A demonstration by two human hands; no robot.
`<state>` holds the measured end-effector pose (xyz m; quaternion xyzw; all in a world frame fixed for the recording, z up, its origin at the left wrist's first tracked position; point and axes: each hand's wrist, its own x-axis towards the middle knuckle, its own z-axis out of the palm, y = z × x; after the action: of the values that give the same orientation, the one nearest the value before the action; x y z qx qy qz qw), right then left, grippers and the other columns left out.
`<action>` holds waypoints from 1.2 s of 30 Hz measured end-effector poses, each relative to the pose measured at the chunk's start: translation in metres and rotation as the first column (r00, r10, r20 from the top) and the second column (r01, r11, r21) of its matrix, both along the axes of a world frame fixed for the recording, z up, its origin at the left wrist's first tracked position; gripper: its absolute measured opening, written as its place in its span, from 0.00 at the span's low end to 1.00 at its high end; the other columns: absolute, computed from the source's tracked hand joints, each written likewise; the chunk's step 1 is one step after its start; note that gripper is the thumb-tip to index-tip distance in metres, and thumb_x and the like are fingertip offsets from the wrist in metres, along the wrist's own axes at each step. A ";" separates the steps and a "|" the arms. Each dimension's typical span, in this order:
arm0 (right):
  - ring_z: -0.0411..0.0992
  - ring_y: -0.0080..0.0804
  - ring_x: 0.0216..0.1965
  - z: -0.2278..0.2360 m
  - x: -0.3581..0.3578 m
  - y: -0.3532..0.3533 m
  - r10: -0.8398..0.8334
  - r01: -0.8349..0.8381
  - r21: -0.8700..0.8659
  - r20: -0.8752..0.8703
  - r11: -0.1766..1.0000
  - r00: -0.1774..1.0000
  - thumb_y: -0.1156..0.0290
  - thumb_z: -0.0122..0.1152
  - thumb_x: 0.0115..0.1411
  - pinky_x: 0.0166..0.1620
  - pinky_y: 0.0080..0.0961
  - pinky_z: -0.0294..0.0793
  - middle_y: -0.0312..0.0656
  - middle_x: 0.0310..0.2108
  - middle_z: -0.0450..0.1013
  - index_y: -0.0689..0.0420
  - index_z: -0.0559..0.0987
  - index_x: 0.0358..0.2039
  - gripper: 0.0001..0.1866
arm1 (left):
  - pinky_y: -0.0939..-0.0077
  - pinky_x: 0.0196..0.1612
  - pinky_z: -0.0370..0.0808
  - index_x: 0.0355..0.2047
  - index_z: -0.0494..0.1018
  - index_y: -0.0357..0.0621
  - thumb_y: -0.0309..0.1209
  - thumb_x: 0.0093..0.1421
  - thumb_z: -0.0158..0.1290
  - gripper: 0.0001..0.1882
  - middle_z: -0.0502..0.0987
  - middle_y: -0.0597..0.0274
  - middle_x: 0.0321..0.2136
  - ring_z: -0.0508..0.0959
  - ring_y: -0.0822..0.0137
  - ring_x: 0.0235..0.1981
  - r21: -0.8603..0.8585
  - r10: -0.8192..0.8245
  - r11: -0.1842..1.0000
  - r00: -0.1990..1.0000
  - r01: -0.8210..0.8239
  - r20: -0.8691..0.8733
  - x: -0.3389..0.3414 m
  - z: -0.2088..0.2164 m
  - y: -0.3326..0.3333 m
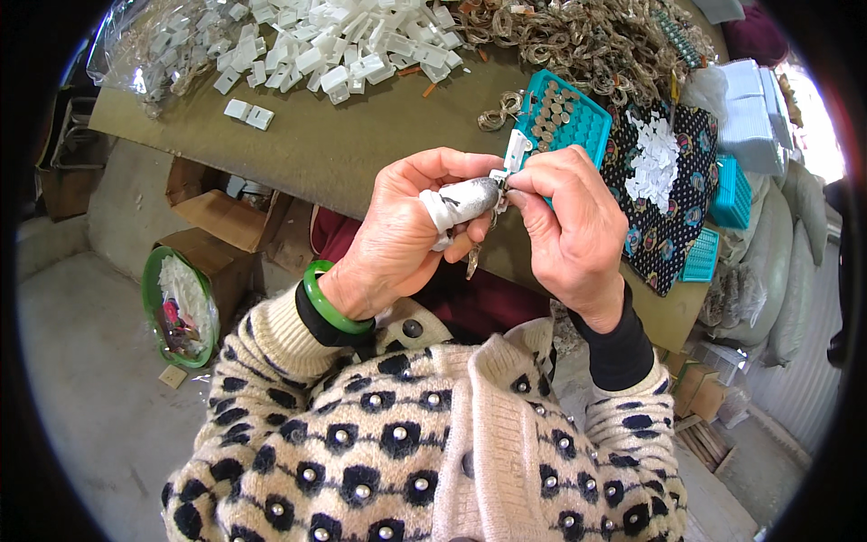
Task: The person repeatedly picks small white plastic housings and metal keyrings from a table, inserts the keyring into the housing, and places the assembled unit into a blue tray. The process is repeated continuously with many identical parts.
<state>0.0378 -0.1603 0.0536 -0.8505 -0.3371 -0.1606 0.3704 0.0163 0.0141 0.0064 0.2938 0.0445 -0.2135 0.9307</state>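
Close in front of my body, my left hand grips a small white plastic casing with its fingers bent around the lower end. One finger of that hand wears a white wrap with a grey, worn tip cover. My right hand is closed in a pinch at the casing's lower end, where small parts are mostly hidden by the fingertips. Below the fingers dangles a short bundle of see-through brownish wire. Just beyond the hands lies a teal plastic basket with round coin-like cells inside.
White plastic casings are heaped at the far side of the table, beside a pile of coiled wires. White flat pieces lie on a patterned cloth to the right. A green basket stands on the floor at left.
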 end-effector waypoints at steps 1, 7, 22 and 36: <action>0.71 0.38 0.29 0.001 0.000 -0.001 0.011 -0.010 0.017 -0.046 1.000 0.999 0.84 0.64 0.53 0.33 0.28 0.72 0.46 0.29 0.73 0.64 0.75 0.32 0.07 | 0.86 0.15 0.63 0.46 0.76 0.39 0.27 0.62 0.57 0.13 0.78 0.56 0.30 0.72 0.74 0.19 0.007 0.003 1.000 1.000 -0.003 0.003 0.000 0.001 0.000; 0.70 0.18 0.41 0.001 -0.012 -0.004 0.481 0.388 0.650 -0.752 0.653 0.451 0.78 0.60 0.63 0.44 0.18 0.72 0.35 0.40 0.72 0.59 0.71 0.44 0.11 | 0.85 0.14 0.61 0.45 0.76 0.39 0.25 0.63 0.55 0.10 0.78 0.55 0.29 0.72 0.74 0.17 -0.018 -0.006 1.000 0.995 0.008 0.095 -0.003 0.008 -0.003; 0.75 0.23 0.41 -0.013 -0.014 -0.004 0.143 0.351 0.592 -0.629 0.726 0.764 0.78 0.59 0.64 0.47 0.20 0.74 0.43 0.41 0.77 0.65 0.76 0.48 0.12 | 0.87 0.17 0.65 0.45 0.72 0.42 0.31 0.64 0.55 0.11 0.79 0.49 0.37 0.78 0.70 0.24 -0.015 -0.055 0.998 0.994 0.057 0.091 -0.005 0.005 -0.012; 0.77 0.27 0.37 -0.007 -0.019 0.008 -0.188 0.310 0.380 -0.324 0.871 0.927 0.84 0.58 0.62 0.41 0.21 0.78 0.46 0.37 0.78 0.66 0.77 0.40 0.06 | 0.87 0.17 0.68 0.43 0.73 0.39 0.24 0.63 0.54 0.09 0.79 0.54 0.34 0.81 0.71 0.27 -0.104 0.003 0.995 0.996 0.006 0.091 -0.003 0.005 -0.009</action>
<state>0.0186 -0.1519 0.0469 -0.7997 -0.1251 -0.1565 0.5659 0.0132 0.0053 0.0109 0.2545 -0.0095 -0.2024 0.9456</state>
